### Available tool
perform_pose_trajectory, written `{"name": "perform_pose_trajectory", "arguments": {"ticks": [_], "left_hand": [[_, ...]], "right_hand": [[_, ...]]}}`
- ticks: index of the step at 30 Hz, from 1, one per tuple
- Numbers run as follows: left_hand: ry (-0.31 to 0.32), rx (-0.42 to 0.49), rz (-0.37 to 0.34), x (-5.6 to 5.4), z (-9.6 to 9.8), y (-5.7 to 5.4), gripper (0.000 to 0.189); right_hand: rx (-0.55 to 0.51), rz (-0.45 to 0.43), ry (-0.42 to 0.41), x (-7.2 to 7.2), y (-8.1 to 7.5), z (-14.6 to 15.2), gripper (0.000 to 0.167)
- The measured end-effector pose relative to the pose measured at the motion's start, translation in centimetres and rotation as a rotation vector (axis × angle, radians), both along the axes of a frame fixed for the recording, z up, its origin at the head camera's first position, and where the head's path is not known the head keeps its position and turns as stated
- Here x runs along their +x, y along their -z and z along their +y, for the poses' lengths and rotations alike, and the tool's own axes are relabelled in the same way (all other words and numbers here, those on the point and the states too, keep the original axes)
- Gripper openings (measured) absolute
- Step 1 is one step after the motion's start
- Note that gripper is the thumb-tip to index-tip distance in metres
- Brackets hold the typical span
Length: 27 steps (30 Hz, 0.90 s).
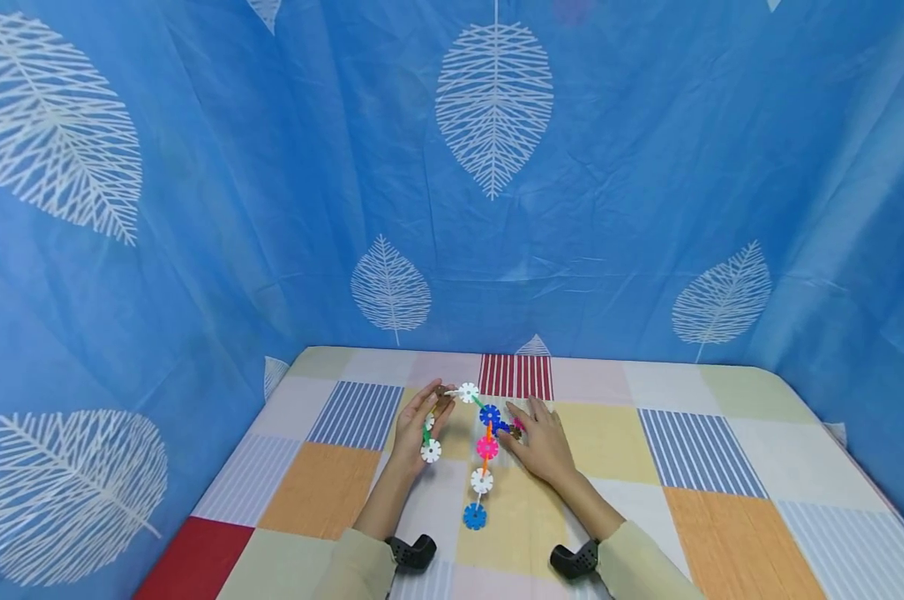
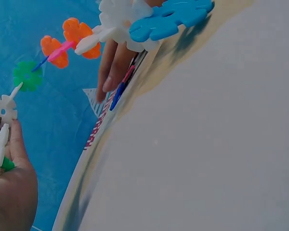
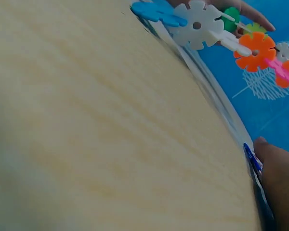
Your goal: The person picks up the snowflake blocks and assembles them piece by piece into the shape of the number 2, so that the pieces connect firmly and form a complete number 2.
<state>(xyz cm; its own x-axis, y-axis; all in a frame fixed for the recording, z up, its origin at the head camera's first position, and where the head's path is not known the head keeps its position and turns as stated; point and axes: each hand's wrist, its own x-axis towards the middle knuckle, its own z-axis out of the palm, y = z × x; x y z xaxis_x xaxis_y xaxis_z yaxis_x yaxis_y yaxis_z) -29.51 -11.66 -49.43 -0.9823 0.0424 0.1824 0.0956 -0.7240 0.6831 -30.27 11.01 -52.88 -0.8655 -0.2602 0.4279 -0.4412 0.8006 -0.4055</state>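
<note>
My left hand (image 1: 412, 433) holds one end of a chain of interlocking snowflake discs (image 1: 487, 448), its fingers and thumb about a brown disc (image 1: 442, 406). The chain arches to the right, then runs toward me through blue, pink and white discs to a light blue disc (image 1: 475, 516) at its end. A white disc (image 1: 431, 452) with a green one hangs by the left palm. My right hand (image 1: 547, 446) is over the table with fingers extended, beside a few loose discs: dark blue (image 1: 502, 428), brown (image 1: 516, 433) and pink. In the right wrist view, the thumb (image 3: 262, 150) is right at a blue disc (image 3: 250, 156).
A patchwork-patterned cloth (image 1: 609, 517) covers the table. Blue curtains (image 1: 571, 208) with white leaf prints rise behind it and at both sides. Each wrist wears a black device, such as the left one (image 1: 414, 553).
</note>
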Motion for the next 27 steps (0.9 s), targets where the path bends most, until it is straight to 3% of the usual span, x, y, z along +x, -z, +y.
{"name": "perform_pose_trajectory", "arguments": {"ticks": [5,12,20,27], "left_hand": [[0.012,-0.048,0.015,-0.1,0.2,0.2,0.035],[-0.016,-0.037,-0.018,0.0,-0.1,0.1,0.041],[-0.008,-0.090,-0.030,-0.7,2.2,0.4,0.036],[0.017,-0.181,-0.036,-2.7,5.5,1.0,0.040]], "right_hand": [[0.097,0.040,-0.139,-0.6,0.0,-0.3,0.035],[0.032,0.051,-0.223,-0.5,-0.1,0.3,0.026],[-0.026,0.090,-0.048,1.1,0.3,5.4,0.028],[-0.059,0.065,0.050,3.0,0.3,10.2,0.031]]}}
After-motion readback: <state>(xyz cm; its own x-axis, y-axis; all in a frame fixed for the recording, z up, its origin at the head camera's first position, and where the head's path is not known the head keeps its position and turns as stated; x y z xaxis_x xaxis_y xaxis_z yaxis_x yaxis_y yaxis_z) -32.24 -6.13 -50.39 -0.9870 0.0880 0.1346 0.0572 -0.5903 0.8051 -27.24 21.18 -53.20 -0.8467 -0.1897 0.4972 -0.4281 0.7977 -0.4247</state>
